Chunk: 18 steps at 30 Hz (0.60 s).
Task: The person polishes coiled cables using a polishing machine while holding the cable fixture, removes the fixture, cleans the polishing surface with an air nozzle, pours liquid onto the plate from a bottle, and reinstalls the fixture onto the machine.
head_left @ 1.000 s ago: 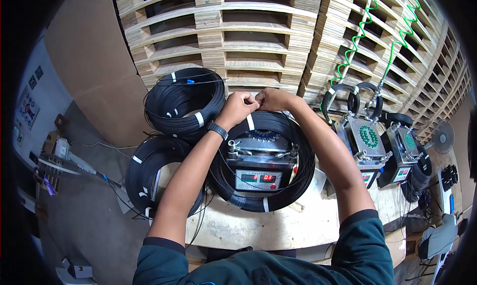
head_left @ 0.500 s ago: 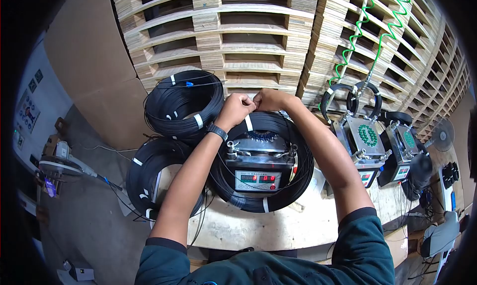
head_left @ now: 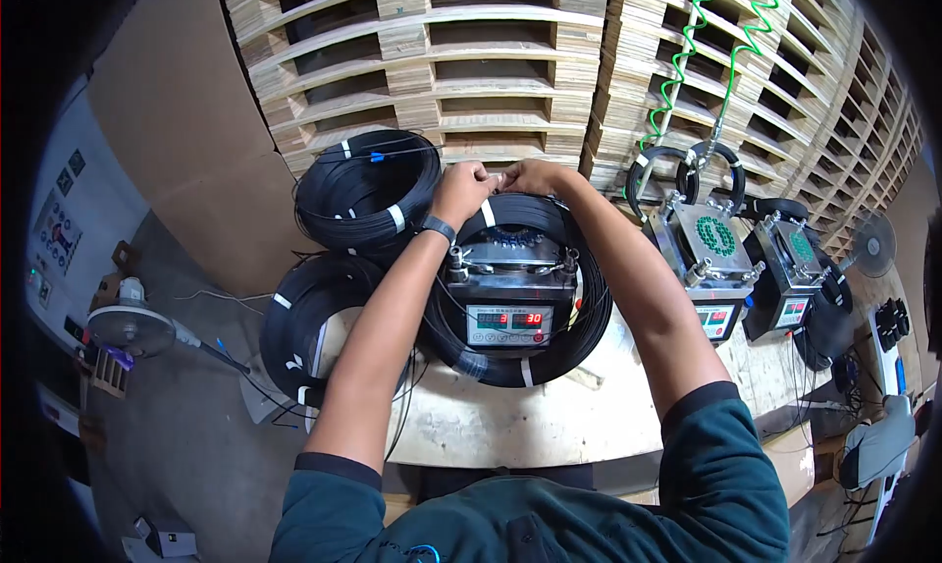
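My left hand [head_left: 465,191] and my right hand [head_left: 531,177] meet behind the top of a large black cable coil [head_left: 568,362]. Their fingers are pinched together, nearly touching; what they hold is too small to make out. White tape bands wrap the coil, which stands around a metal-topped machine [head_left: 510,293] with a lit red and green display. To the left, a second black coil [head_left: 415,190] with a blue piece on it rests behind a third coil [head_left: 289,313].
Stacked wooden pallets [head_left: 496,28] rise behind the table [head_left: 471,435]. Two more machines [head_left: 714,237] [head_left: 797,259] with green-dotted tops stand right, near small black coils [head_left: 736,175] and hanging green spiral hoses [head_left: 679,62]. Fans stand at far left [head_left: 132,329] and right [head_left: 873,244].
The view has shifted slightly, so the coil and machines sit higher and the right machines further left. Both hands stay together behind the coil, still pinched. The display digits differ.
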### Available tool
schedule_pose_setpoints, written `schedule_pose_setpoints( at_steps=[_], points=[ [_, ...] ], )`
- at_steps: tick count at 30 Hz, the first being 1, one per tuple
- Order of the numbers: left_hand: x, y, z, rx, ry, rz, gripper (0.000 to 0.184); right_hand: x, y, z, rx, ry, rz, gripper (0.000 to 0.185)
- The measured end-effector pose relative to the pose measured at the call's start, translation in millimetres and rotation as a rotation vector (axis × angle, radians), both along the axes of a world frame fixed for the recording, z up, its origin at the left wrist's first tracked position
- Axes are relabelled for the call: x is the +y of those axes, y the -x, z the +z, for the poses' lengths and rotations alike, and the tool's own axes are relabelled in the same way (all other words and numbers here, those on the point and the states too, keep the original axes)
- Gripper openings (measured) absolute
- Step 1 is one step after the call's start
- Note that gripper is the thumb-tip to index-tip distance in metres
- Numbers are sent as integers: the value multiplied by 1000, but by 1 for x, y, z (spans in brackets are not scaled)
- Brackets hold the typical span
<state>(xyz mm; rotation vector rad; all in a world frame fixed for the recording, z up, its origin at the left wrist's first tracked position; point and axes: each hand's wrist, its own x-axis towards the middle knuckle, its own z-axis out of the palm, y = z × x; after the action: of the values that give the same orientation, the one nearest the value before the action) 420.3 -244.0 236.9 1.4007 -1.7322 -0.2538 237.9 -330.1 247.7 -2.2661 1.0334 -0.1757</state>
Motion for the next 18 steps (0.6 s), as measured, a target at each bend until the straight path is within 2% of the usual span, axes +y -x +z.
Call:
schedule_pose_setpoints(
  at_steps=[2, 4, 6, 7, 9, 10, 11, 13, 16, 18],
  points=[
    [20, 6, 15, -127, -57, 229, 41, 11, 7, -3, -261, -160, -74, 21],
    [21, 4, 16, -247, -226, 292, 55, 33, 15, -1, -395, -25, -170, 23],
    [-3, -5, -4, -244, -275, 232, 61, 37, 24, -9, -338, 94, -377, 31],
    [-13, -9, -11, -254, -328, 174, 67, 44, 26, -7, -336, 104, -378, 31],
    [-9, -10, -10, -213, -328, 149, 69, 57, 31, -5, -394, 306, -582, 40],
    [-6, -9, -7, -175, -337, 129, 71, 59, 33, -3, -401, 312, -587, 40],
    [-3, -8, -4, -113, -416, 186, 69, 61, 35, -1, -346, 398, -661, 40],
    [-1, -6, -5, -103, -376, 247, 71, 64, 35, -2, -249, 512, -736, 38],
    [-2, -10, -8, -80, -356, 302, 75, 50, 34, 0, -96, 467, -680, 37],
    [-1, -10, -7, 1, -359, 254, 72, 38, 35, 2, 57, 460, -551, 47]
  ],
)
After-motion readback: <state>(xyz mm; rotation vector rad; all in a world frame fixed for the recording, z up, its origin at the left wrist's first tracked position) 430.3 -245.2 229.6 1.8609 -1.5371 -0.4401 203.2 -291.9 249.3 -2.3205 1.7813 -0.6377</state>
